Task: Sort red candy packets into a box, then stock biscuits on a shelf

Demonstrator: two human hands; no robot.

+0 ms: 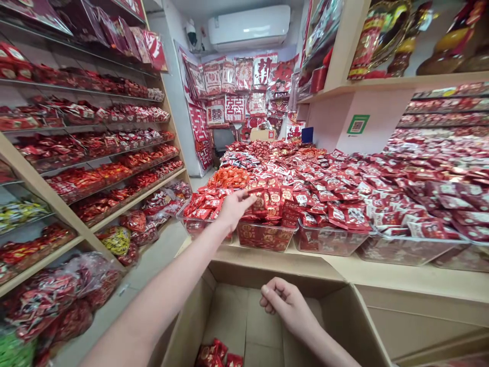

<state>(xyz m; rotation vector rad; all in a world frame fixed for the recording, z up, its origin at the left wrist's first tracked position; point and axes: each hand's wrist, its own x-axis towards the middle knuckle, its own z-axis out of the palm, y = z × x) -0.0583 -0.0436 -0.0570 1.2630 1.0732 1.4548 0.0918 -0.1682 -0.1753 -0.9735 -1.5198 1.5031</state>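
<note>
My left hand [235,208] reaches over a clear plastic bin [267,237] heaped with small red packets with gold print [273,198]. Its fingers are stretched out, and the tips touch or hover just over the packets; I cannot tell which. My right hand [280,300] is curled into a loose fist above an open cardboard box [336,278], with nothing showing in it. A few red packets with gold print [216,352] lie on the bottom of the box, at its near left.
More clear bins [332,239] of red packets line the front of the wooden counter [389,270]. Shelves [133,216] of packets stand left, with bulging plastic bags [64,290] below. A wooden shelf [382,85] overhangs the counter at right.
</note>
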